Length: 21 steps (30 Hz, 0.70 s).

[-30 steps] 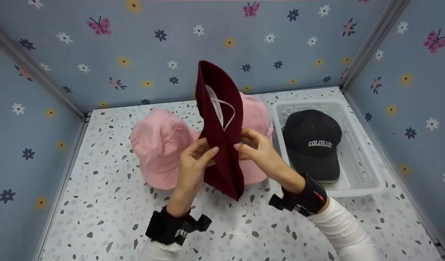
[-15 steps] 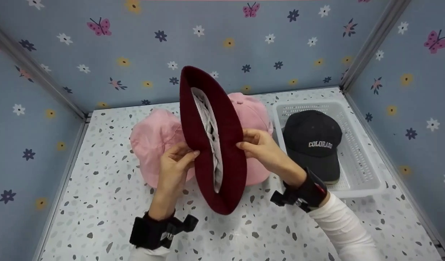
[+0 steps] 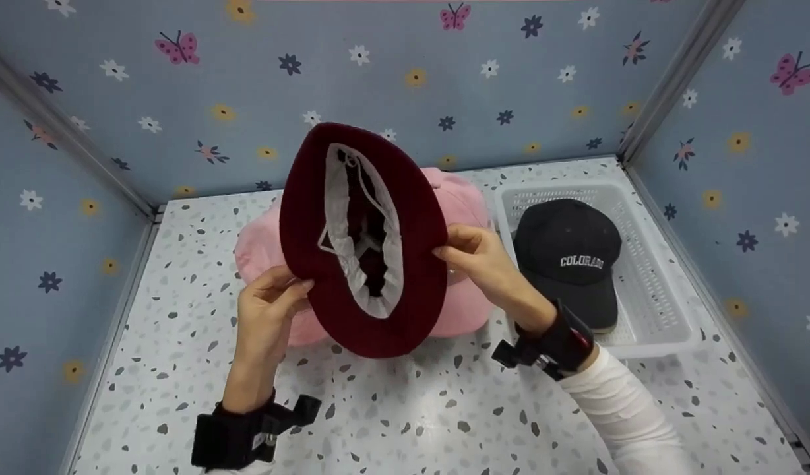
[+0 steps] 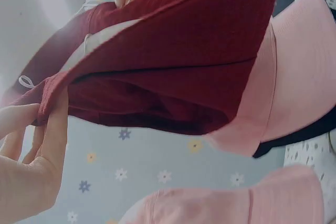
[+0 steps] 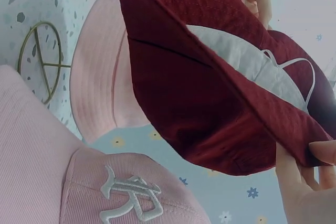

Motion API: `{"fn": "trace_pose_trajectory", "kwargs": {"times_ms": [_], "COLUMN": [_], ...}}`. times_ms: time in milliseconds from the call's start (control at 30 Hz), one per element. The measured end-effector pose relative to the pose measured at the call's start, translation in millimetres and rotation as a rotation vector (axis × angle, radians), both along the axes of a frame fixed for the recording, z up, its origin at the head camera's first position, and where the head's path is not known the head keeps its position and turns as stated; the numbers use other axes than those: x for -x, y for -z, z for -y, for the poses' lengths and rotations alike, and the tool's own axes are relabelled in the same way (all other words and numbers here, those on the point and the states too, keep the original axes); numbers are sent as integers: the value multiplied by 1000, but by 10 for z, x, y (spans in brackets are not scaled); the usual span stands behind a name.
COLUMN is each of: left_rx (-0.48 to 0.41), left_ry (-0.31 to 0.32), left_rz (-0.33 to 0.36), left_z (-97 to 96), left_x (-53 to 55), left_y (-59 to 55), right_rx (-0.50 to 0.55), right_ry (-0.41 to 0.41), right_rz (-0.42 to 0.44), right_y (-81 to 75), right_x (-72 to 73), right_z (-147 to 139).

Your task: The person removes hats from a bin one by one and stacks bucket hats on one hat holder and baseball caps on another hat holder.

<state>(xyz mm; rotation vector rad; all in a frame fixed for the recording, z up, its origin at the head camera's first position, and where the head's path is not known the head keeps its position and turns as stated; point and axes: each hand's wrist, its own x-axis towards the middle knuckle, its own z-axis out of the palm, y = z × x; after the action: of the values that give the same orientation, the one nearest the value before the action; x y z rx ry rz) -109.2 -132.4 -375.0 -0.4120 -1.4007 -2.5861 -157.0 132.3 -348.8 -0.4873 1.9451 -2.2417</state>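
- The left hand pinched the brim of the dark red bucket hat at its 8 o'clock edge, thumb on the side facing the head camera.
- The right hand pinched the same brim at 3 o'clock, thumb also on the near side.
- Between the two hands the hat was held with its opening toward the head camera, stretched long from 11 to 5 o'clock.
- Inside ran a pale lining band, with a thin white cord looping from it.
- At 9 o'clock from the red hat, partly covered by it, sat a pink bucket hat.
- At 3 o'clock, also partly hidden, was a pink cap; the right wrist view showed its white embroidered letter.
- Farther toward 3 o'clock stood a white basket holding a black cap marked COLORADO, visor toward 6 o'clock.
- Everything sat on a speckled white table, with a flowered blue wall at 12 o'clock.
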Motion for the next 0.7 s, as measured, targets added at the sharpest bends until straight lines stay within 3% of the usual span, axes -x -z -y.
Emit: {"fn": "trace_pose_trajectory", "kwargs": {"times_ms": [300,433,533,700], "left_rx": [-80,-122,-147,-134], "left_ry": [-78,-142,-186,-219], "left_rz": [-3,34,49,17], "left_z": [195,266,307,367], "left_x": [-28,-34,-29,-19], "left_y": [24,22,13,-13], "right_rx": [-40,-52,-34,7], "right_ry": [212,304,335,337], "right_rz": [-44,-53,-68,-134], "right_y": [9,3,-11,-56], "right_x": [12,41,65,93], "right_z": [-6,-15,-30,-44]}}
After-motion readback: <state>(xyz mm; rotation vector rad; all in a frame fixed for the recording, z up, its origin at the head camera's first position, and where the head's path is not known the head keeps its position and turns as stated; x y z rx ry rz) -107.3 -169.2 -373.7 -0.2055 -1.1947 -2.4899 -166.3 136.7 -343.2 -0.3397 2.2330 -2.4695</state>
